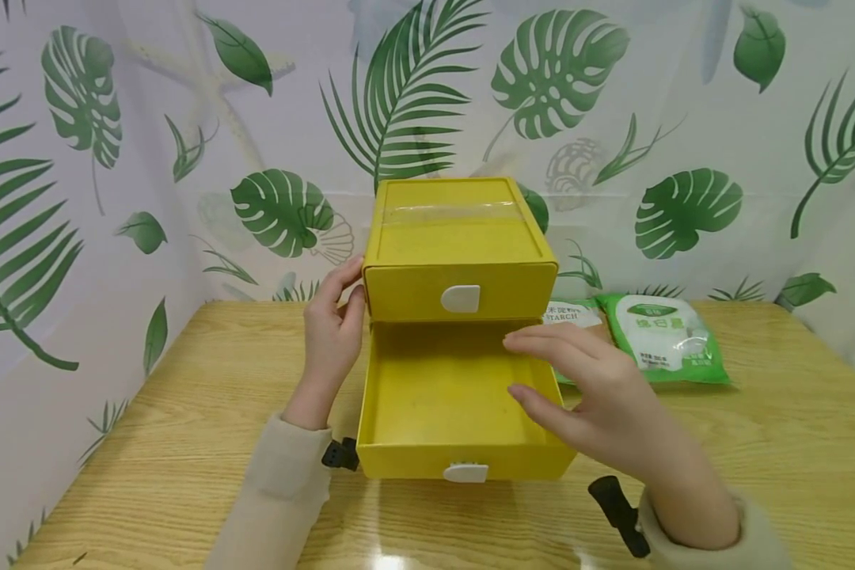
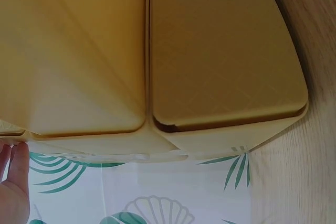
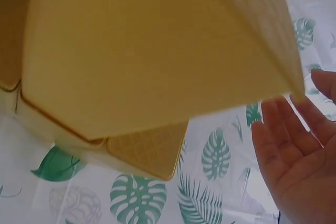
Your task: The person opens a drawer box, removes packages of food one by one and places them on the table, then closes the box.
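A yellow drawer box (image 1: pixel 456 229) with two drawers stands on the table. Its upper drawer (image 1: pixel 399 291) is closed, while the lower drawer (image 1: pixel 435 396) is pulled out toward me. My left hand (image 1: pixel 335 328) rests against the left side of the box by the upper drawer, and its fingers touch the edge in the left wrist view. Fingers spread and nearly straight, my right hand (image 1: pixel 598 388) hovers over the right side of the lower drawer. In the right wrist view this hand (image 3: pixel 299 166) is beside the drawer's corner; whether it touches cannot be told.
Behind my right hand lie a green and white bag (image 1: pixel 666 340) and a starch bag (image 1: pixel 577 317), partly hidden. The wooden table (image 1: pixel 185 443) extends on both sides. A leaf-print cloth (image 1: pixel 435 95) hangs behind it. Each wrist carries a black camera mount (image 1: pixel 618 514).
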Motion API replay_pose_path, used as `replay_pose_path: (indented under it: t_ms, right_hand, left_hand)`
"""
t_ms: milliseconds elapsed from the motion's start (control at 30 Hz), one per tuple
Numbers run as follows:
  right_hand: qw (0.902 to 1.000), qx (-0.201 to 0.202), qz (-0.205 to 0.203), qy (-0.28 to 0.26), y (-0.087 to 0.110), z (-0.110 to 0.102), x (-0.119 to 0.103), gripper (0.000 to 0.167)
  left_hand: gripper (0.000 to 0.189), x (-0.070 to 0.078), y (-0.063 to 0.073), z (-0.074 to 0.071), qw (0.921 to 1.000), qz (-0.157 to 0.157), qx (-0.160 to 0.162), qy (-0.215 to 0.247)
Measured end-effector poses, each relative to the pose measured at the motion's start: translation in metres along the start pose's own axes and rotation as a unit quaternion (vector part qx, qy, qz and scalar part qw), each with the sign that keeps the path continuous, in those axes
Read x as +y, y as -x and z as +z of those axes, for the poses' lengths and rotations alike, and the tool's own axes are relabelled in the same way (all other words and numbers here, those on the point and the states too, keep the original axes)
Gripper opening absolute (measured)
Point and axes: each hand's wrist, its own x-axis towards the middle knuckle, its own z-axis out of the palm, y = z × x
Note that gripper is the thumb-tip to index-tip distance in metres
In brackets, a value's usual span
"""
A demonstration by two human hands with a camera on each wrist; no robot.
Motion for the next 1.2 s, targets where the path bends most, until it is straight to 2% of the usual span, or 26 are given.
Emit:
replay_pose_path:
  t_ms: [267,367,533,700,867,1100,1200]
  right_hand:
    - [0.9935,-0.105,-0.031,-0.033,-0.001,0.014,-0.015,0.029]
    - [0.9888,-0.13,-0.055,-0.048,-0.001,0.019,-0.02,0.024]
    - [0.9827,-0.158,-0.073,-0.065,0.0,0.027,-0.026,0.018]
    - [0.9764,-0.194,-0.078,-0.055,0.004,0.033,-0.028,0.018]
    - [0.9704,-0.225,-0.086,-0.017,0.006,0.037,-0.029,0.02]
    - [0.9543,-0.293,-0.056,0.016,0.005,0.035,-0.034,0.018]
    - [0.9504,-0.308,-0.042,0.017,0.005,0.035,-0.035,0.018]
  left_hand:
    - [0.028,-0.001,0.001,-0.001,1.0,-0.003,0.002,-0.004]
    - [0.029,0.0,0.001,-0.001,1.0,-0.004,0.001,-0.006]
    - [0.029,0.002,0.001,-0.002,0.9999,-0.006,0.0,-0.009]
    - [0.029,0.002,0.001,-0.001,0.9999,-0.005,-0.001,-0.011]
    - [0.029,0.003,0.002,-0.001,1.0,0.0,-0.002,-0.008]
    - [0.029,0.003,0.001,-0.001,1.0,0.002,-0.002,-0.004]
    - [0.029,0.003,0.0,-0.001,1.0,0.005,-0.002,-0.007]
